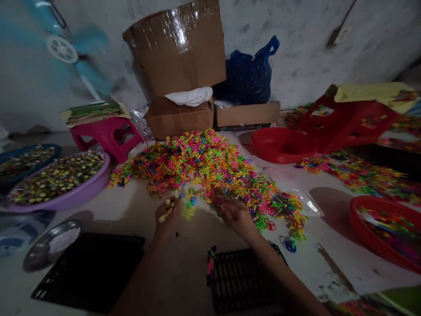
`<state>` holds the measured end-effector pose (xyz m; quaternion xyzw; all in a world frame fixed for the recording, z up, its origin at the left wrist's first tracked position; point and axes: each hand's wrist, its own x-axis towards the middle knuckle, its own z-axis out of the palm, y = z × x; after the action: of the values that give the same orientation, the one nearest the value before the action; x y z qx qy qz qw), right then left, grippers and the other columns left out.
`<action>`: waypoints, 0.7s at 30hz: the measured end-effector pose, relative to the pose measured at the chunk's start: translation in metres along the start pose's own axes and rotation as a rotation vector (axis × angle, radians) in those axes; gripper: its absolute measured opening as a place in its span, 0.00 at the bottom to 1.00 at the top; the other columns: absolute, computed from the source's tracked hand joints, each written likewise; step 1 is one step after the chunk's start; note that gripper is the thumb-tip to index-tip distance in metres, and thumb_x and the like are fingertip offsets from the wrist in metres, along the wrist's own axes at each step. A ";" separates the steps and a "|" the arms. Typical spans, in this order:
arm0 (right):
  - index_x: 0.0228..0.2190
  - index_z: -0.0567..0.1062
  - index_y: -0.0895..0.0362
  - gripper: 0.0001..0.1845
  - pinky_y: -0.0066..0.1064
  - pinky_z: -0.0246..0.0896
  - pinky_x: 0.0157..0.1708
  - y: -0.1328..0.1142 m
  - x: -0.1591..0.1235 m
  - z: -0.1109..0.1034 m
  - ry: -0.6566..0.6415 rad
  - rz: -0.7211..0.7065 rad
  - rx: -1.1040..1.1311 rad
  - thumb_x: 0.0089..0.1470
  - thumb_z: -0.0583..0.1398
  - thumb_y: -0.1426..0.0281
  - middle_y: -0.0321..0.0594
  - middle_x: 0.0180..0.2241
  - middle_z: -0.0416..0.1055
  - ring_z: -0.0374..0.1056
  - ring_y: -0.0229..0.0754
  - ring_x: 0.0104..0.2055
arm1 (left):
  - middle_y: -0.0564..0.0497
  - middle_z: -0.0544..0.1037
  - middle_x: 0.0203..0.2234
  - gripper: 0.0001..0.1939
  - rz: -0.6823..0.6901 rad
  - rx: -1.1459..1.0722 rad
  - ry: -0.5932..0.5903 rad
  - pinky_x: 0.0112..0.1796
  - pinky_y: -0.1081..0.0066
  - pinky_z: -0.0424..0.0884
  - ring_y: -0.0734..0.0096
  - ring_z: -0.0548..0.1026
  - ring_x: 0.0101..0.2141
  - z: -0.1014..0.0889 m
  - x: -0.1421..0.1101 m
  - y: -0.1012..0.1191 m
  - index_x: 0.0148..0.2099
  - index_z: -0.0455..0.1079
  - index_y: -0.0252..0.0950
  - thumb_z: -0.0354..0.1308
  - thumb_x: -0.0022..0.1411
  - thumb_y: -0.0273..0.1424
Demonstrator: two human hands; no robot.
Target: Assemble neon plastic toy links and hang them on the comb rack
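A large heap of small bright plastic pieces (210,166) in pink, yellow, green and blue lies on the pale floor in front of me. My left hand (168,213) is closed, pinching small light-coloured pieces at the heap's near edge, beside a little cluster of coloured pieces (189,206). My right hand (235,215) rests on the heap's near right edge with its fingers curled down into the pieces; what they grip is hidden. Below my arms lie two black plastic grids (90,272) (243,278).
A purple basin (59,182) and a blue tray (24,160) of small pieces sit left, beside a pink stool (107,136). Cardboard boxes (179,57) and a blue bag (250,72) stand behind. Red basins (279,142) (384,230) and a red stool (348,118) lie right. A metal plate (51,243) lies near left.
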<state>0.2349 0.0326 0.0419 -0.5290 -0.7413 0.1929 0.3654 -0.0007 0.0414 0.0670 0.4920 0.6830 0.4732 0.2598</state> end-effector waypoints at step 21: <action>0.35 0.67 0.57 0.16 0.24 0.49 0.19 -0.043 0.005 0.020 0.138 0.269 0.723 0.45 0.57 0.61 0.28 0.19 0.55 0.52 0.33 0.19 | 0.54 0.74 0.19 0.25 -0.183 -0.350 -0.438 0.14 0.78 0.56 0.82 0.61 0.11 0.031 -0.072 0.006 0.43 0.70 0.33 0.60 0.45 0.43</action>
<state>0.1916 0.0235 0.0597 -0.4703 -0.5232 0.4519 0.5485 0.0546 -0.0123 0.0515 0.4664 0.5604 0.4407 0.5236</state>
